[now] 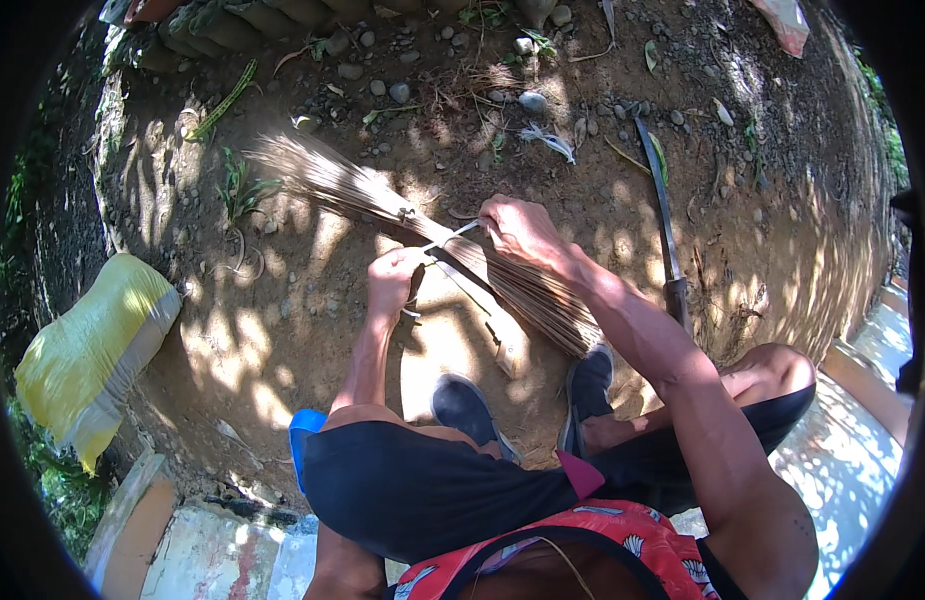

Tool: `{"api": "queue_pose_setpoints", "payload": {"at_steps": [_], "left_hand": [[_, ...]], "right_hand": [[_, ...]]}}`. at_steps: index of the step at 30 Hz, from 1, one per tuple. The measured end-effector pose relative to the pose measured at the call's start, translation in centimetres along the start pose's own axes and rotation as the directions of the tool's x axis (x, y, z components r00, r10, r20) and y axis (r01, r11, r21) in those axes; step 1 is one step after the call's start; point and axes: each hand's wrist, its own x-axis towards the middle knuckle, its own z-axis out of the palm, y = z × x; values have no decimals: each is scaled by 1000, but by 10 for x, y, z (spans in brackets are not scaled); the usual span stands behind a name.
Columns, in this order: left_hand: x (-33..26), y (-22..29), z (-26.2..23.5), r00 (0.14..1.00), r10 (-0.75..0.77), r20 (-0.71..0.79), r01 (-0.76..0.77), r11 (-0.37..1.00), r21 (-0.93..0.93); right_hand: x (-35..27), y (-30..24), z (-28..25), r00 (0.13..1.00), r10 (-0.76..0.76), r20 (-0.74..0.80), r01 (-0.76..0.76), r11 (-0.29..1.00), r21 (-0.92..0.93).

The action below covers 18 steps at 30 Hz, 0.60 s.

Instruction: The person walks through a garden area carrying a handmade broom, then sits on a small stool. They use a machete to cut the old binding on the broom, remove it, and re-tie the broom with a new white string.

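A bundle of thin brown broom sticks (383, 200) lies slanted over the bare dirt, fanned out at the upper left and narrowing toward my right shoe (586, 385). A pale strip (451, 236) is stretched taut across the bundle between both hands. My left hand (395, 280) is closed on its lower end, just left of the bundle. My right hand (518, 228) pinches the upper end while resting on the sticks. I sit with knees apart, my left shoe (466, 408) on the ground below.
A long machete (665, 225) lies on the dirt to the right of the bundle. A yellow and white sack (93, 355) sits at the left. Stones and leaves are scattered at the top. A concrete ledge (198, 550) runs along the bottom.
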Motion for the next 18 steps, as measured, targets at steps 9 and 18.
{"api": "queue_pose_setpoints", "payload": {"at_steps": [9, 18], "left_hand": [[-19, 27, 0, 946, -312, 93, 323, 935, -145], [-19, 43, 61, 950, 200, 242, -185, 979, -84]], "right_hand": [[4, -9, -41, 962, 183, 201, -201, 977, 73], [-22, -50, -37, 938, -318, 135, 315, 948, 41]]}}
